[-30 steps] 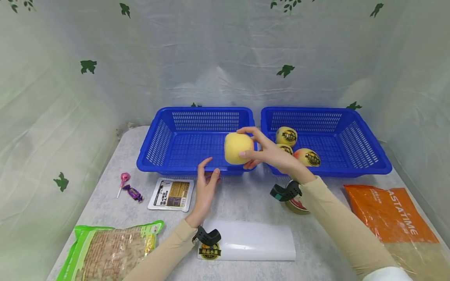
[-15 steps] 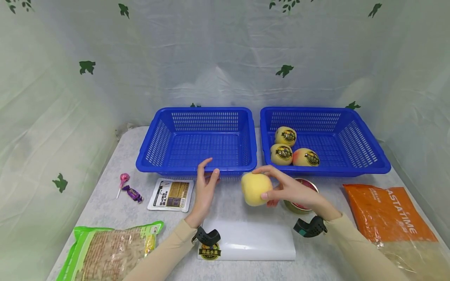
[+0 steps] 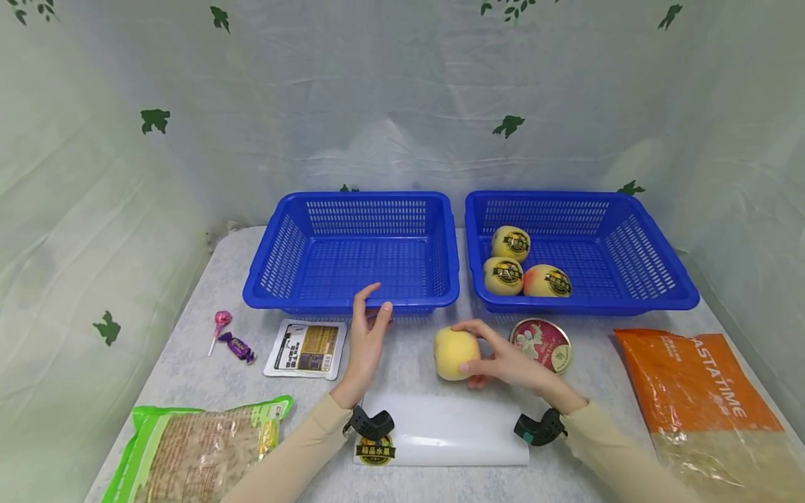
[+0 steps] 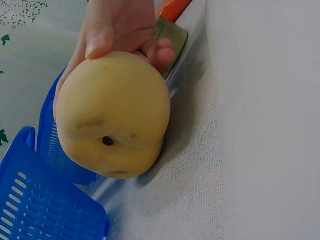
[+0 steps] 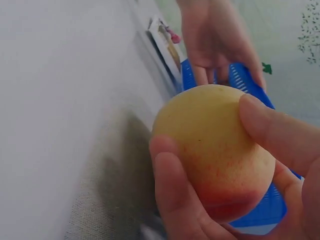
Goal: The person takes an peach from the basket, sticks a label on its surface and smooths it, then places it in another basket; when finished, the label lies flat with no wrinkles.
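My right hand (image 3: 512, 363) grips a yellow peach (image 3: 454, 355) between thumb and fingers, low over the table in front of the baskets. Red blush colours one side of the peach (image 5: 215, 145) in the right wrist view. A small dark hole marks its end in the left wrist view. To the left, my left hand (image 3: 365, 342) holds nothing, its thumb and forefinger loosely extended near the front rim of the left blue basket (image 3: 352, 303). Just below the hands lies a glossy white sheet (image 3: 453, 429) with a round black-and-gold sticker (image 3: 375, 450) at its left end.
A second blue basket (image 3: 629, 303) holds three labelled peaches (image 3: 503, 276). Around the table lie a round red-topped tin (image 3: 542, 344), an orange bag (image 3: 704, 384), a green-edged bag (image 3: 195, 447), a flat white packet (image 3: 307, 348), a lollipop (image 3: 222, 319) and a purple-wrapped candy (image 3: 239, 346).
The right hand has brought the peach from over the left basket's right front corner down towards the white sheet, uncovering the tin. My left hand has stayed in place.
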